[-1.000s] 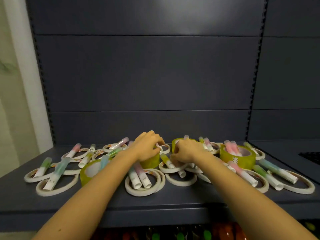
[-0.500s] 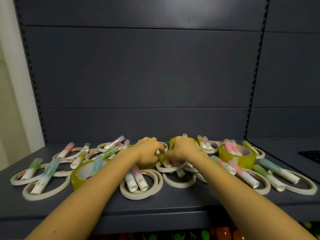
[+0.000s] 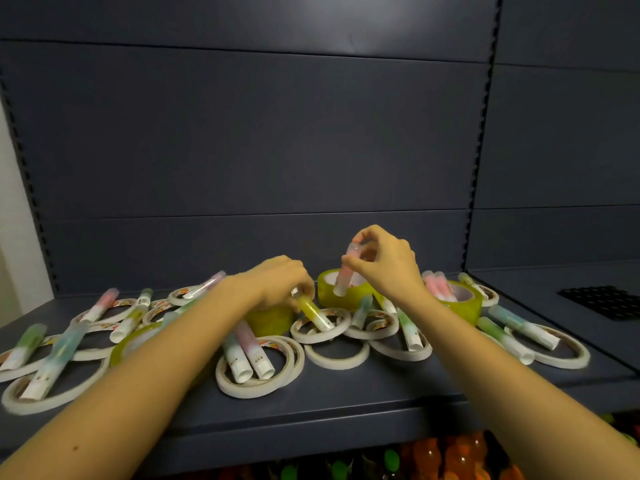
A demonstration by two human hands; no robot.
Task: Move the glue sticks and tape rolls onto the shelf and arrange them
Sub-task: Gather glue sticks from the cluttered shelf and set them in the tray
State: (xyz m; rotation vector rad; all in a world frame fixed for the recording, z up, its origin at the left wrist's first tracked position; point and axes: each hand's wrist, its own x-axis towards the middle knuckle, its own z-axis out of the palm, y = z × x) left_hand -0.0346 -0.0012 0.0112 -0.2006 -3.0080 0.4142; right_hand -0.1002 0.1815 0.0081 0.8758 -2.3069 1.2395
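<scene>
Several pastel glue sticks and white tape rolls lie spread along the dark shelf. My right hand pinches the top of a pink glue stick, holding it nearly upright over a yellow-green tape roll. My left hand grips the upper end of a yellow glue stick, whose lower end rests on a thin white tape roll. Another yellow-green roll sits partly hidden under my left hand. Two glue sticks lie across stacked white rolls near the shelf's front.
A third yellow-green roll with pink sticks stands to the right. A fourth roll lies under my left forearm. The neighbouring shelf bay holds a black grid mat. Orange and green items show below the shelf edge. The dark back panel rises behind.
My right hand has risen from the pile with the pink glue stick and stood it upright over the roll. My left hand has shifted right onto the yellow glue stick.
</scene>
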